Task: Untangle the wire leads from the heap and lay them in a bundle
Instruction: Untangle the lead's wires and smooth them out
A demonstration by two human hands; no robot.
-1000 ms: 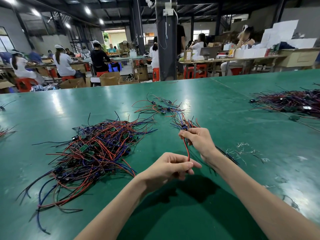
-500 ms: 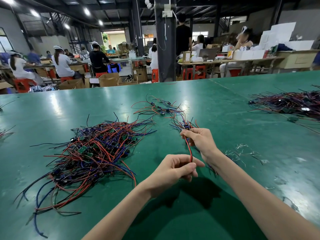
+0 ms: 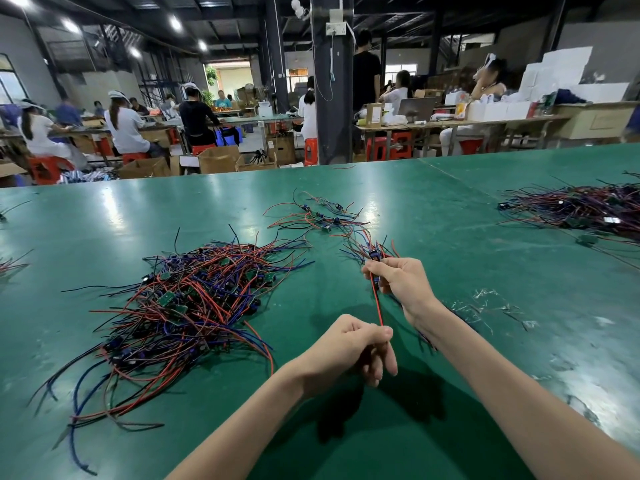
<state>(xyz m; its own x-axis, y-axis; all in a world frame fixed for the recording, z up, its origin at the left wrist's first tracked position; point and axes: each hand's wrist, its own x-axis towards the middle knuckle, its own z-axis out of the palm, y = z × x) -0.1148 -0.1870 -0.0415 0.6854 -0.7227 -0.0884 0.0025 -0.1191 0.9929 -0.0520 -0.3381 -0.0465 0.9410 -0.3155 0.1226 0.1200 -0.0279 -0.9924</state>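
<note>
A big tangled heap of red, blue and black wire leads (image 3: pixel 180 306) with small green boards lies on the green table (image 3: pixel 450 220) to the left. My right hand (image 3: pixel 401 285) grips a small bunch of leads near their blue component end. A red lead (image 3: pixel 376 303) runs taut from it down to my left hand (image 3: pixel 349 351), which pinches its lower end between thumb and fingers. A loose string of separated leads (image 3: pixel 322 216) lies further back, trailing toward my right hand.
Another heap of wires (image 3: pixel 588 209) lies at the table's right edge. Scraps of clear film (image 3: pixel 485 306) are scattered right of my right hand. A few stray leads (image 3: pixel 10 265) sit at the far left. Beyond the table, people work at benches.
My left hand has slid down along the red lead toward me, drawing it straighter. My right hand stays in place holding the bunch.
</note>
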